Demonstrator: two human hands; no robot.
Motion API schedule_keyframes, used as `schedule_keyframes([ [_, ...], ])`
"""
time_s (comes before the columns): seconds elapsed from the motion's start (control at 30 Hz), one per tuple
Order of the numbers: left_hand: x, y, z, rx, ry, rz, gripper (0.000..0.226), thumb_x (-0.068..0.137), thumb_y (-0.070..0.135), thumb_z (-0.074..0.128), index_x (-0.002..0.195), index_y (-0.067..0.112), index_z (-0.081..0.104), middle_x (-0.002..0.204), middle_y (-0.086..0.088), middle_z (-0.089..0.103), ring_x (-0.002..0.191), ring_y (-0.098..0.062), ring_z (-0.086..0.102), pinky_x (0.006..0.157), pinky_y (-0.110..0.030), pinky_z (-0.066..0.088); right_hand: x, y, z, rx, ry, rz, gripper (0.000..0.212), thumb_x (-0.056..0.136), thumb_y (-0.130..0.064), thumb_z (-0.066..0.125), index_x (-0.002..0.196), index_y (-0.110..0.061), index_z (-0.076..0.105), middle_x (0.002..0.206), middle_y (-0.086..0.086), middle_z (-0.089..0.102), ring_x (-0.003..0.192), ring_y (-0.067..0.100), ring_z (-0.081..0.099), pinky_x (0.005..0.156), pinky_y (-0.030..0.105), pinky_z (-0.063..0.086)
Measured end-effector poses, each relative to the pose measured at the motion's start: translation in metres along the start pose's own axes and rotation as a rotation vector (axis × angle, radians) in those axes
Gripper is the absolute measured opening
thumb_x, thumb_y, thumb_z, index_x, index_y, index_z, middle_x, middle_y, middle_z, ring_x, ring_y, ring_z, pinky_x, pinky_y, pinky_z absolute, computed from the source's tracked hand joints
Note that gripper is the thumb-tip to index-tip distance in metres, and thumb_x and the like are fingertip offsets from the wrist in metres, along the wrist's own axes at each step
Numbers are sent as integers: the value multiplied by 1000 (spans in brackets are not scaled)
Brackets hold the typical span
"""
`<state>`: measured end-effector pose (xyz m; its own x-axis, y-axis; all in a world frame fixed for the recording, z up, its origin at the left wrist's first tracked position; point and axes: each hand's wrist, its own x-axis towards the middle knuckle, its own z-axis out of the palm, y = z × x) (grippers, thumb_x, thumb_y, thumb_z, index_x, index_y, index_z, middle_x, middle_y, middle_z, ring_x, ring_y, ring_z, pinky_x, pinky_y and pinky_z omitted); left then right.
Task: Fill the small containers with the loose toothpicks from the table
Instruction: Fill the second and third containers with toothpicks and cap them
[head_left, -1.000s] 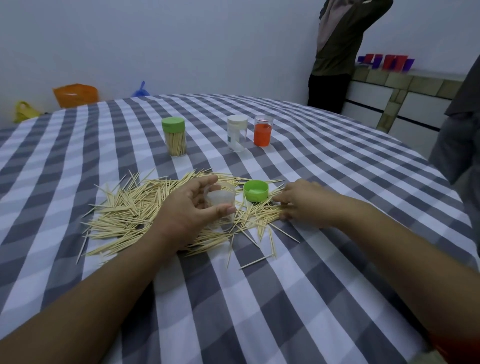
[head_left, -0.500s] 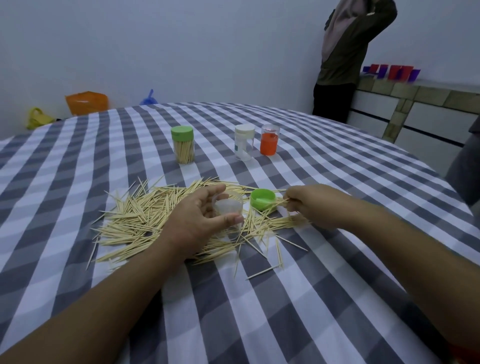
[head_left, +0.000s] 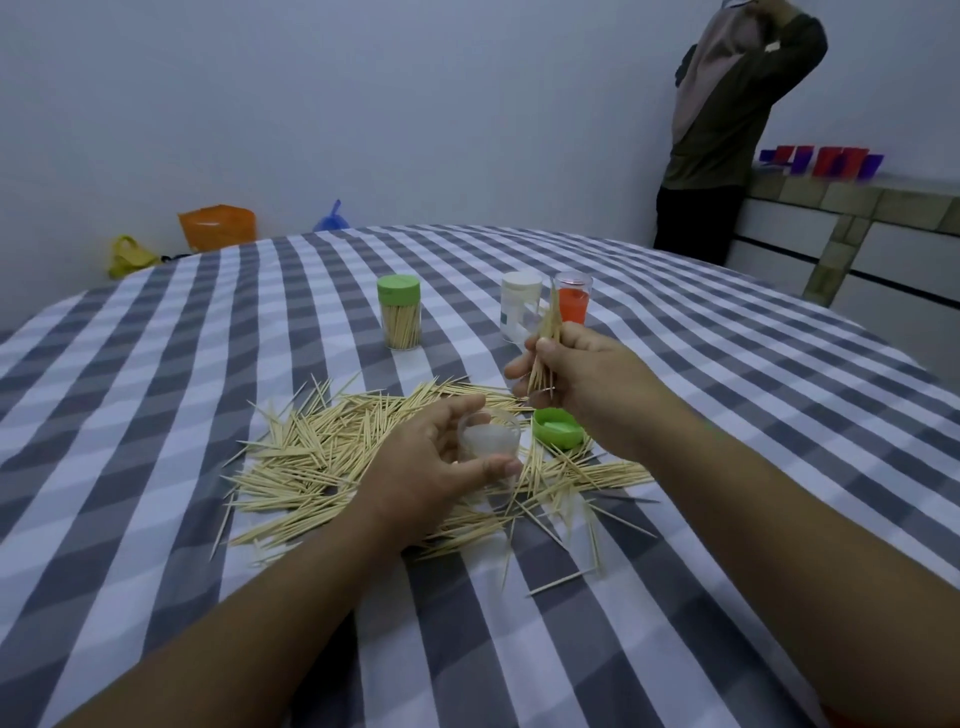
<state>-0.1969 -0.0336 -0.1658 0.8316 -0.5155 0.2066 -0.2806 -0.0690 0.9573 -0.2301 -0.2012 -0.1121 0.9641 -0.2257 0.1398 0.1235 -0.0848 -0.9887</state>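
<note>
Holding: left hand (head_left: 426, 467) curled round open cup (head_left: 488, 439), low over the bench (head_left: 727, 395)
Pinching: right hand (head_left: 576, 371), bundle (head_left: 545, 348) near upright
Relation: bundle up-right of cup mouth

The left hand (head_left: 431, 467) hides much of the clear container (head_left: 488, 436) and toothpicks beneath.

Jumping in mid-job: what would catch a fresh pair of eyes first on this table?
The big heap of loose toothpicks sprawls across the checked tablecloth in front of the person. Above it the right hand pinches a raised bundle of toothpicks, while the left hand grips an open clear container. A green lid lies beside it.
</note>
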Motion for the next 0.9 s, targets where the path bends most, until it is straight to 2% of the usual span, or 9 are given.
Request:
schedule_keyframes([
  [0.1, 0, -1, 0, 4, -2, 1, 80, 51, 29, 80, 126, 18, 54, 111, 7, 65, 96, -3, 67, 83, -19, 54, -1, 5, 10, 112, 85, -19, 19, 102, -14, 35, 98, -14, 54, 80, 4, 69, 81, 22, 66, 71, 33, 47],
  [0.2, 1, -2, 0, 12, -1, 5, 83, 50, 33, 80, 127, 18, 54, 112, 7, 64, 98, -6, 67, 86, -25, 55, -5, 7, 19, 131, 119, -28, 20, 103, -18, 34, 99, -20, 53, 84, 3, 71, 87, 20, 67, 70, 29, 45],
  [0.27, 1, -2, 0, 12, 3, 7, 83, 50, 32, 80, 127, 18, 53, 113, 7, 64, 99, -7, 67, 88, -27, 55, -9, 11, 24, 41, 120, -44, 20, 103, -22, 34, 99, -29, 53, 92, -2, 72, 94, 13, 65, 75, 28, 43],
  [0.37, 2, -3, 0, 13, 8, 5, 84, 50, 33, 81, 128, 18, 53, 115, 5, 64, 102, -8, 66, 91, -29, 54, -16, 21, 29, -114, 71, -53, 20, 103, -29, 35, 99, -37, 53, 111, -10, 68, 113, 11, 58, 94, 35, 44],
  [0.4, 2, -4, -1, 16, 7, 8, 86, 50, 36, 82, 128, 17, 53, 116, 4, 64, 104, -8, 65, 93, -31, 53, -18, 24, 31, -135, 44, -39, 20, 102, -31, 35, 100, -38, 54, 117, -11, 65, 115, 11, 56, 91, 34, 47],
  [0.5, 2, -6, -2, 22, 16, 23, 90, 50, 43, 83, 130, 15, 53, 122, 0, 64, 109, -9, 63, 95, -33, 52, -24, 24, 34, -155, 2, -2, 20, 102, -28, 37, 116, -30, 51, 114, -13, 59, 101, -1, 56, 67, 18, 52],
  [0.67, 2, -6, -2, 57, 25, 29, 73, 56, 33, 85, 120, 12, 59, 103, -2, 72, 94, -13, 70, 81, -25, 56, -28, 21, 35, -203, -25, 42, 21, 102, -23, 38, 120, -19, 48, 98, -1, 58, 79, 8, 56, 58, 16, 49],
  [0.83, 2, -4, -1, 32, 18, 35, 65, 59, 20, 80, 120, 15, 58, 94, 2, 71, 71, -1, 68, 66, -14, 52, -28, 21, 31, -257, -27, 84, 17, 100, -22, 42, 109, -23, 56, 105, 8, 64, 85, 17, 61, 72, 31, 52],
  [0.9, 1, -4, -1, 56, 22, 39, 70, 57, 28, 81, 122, 18, 57, 101, 3, 70, 76, -2, 69, 70, -16, 53, -26, 23, 28, -284, -1, 79, 16, 98, -23, 46, 104, -26, 60, 109, 5, 64, 96, 18, 63, 81, 37, 53],
])
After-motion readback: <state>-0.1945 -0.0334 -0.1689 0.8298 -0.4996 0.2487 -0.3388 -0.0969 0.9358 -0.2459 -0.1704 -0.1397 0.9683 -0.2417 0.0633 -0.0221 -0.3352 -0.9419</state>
